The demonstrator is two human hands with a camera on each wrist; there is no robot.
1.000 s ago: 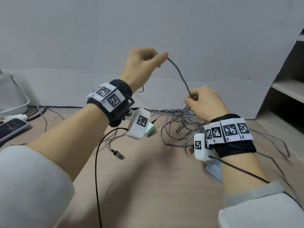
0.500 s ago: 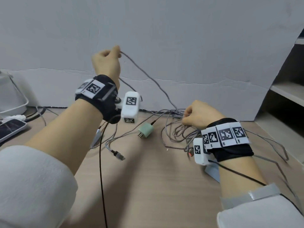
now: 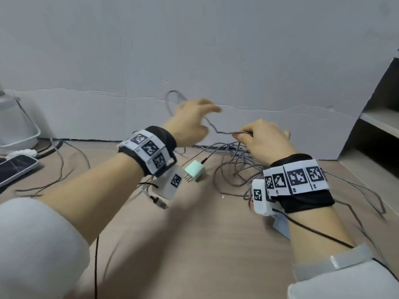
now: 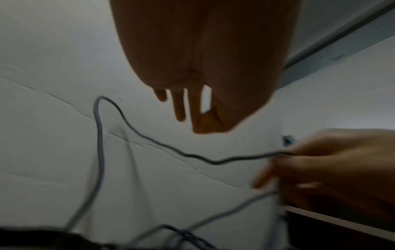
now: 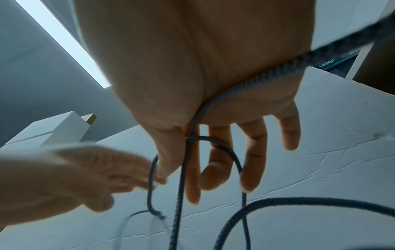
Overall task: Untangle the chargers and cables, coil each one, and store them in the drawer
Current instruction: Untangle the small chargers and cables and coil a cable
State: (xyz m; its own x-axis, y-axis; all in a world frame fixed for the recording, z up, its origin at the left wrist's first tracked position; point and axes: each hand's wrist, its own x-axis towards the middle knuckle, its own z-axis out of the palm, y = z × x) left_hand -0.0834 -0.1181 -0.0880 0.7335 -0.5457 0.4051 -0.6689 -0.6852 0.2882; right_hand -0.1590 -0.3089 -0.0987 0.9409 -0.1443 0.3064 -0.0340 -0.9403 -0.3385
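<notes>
A grey braided cable hangs in the air between my hands. My right hand pinches it above the tangle of grey cables on the wooden table; in the right wrist view the cable runs across the palm and under the thumb. My left hand hovers just left of it, blurred, with straight fingers holding nothing. The slack cable rises into a free loop behind the left hand. A mint green charger lies prongs-forward by the left wrist.
A loose USB plug lies near the left wrist. A phone and a white container sit at the far left. Open shelves stand at the right. A white block lies under my right wrist. Grey cable strands trail right.
My left hand has let go of the cable and dropped from high on the left toward my right hand. The cable has gone slack. My right hand keeps its pinch.
</notes>
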